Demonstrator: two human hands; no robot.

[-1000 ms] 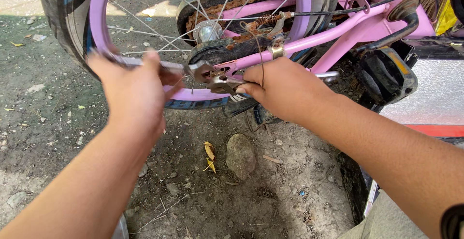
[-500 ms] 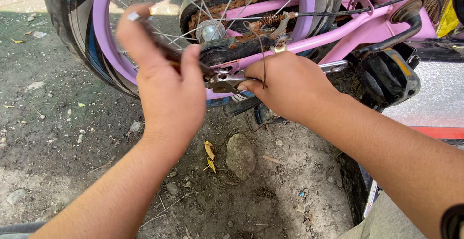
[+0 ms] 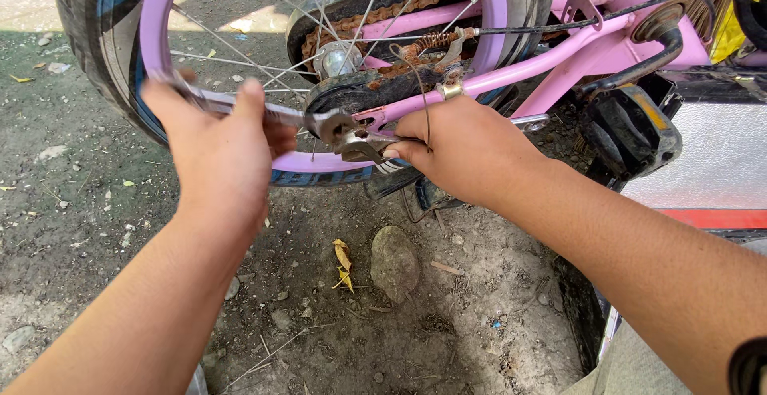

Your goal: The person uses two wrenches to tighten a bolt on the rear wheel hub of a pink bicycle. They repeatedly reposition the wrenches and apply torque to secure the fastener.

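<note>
My left hand (image 3: 220, 151) closes on the wrench (image 3: 272, 112) handle for leverage; my right hand (image 3: 463, 155) pinches a second tool (image 3: 363, 149) steady — both at the rear wheel (image 3: 319, 67) axle.

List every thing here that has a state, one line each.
Left hand: closed on wrench.
Wrench: head at axle nut.
Right hand: gripping second tool at axle.
Chain: rusty, on sprocket.
Wheel: mounted in frame.
Pedal: tilted, untouched.
</note>
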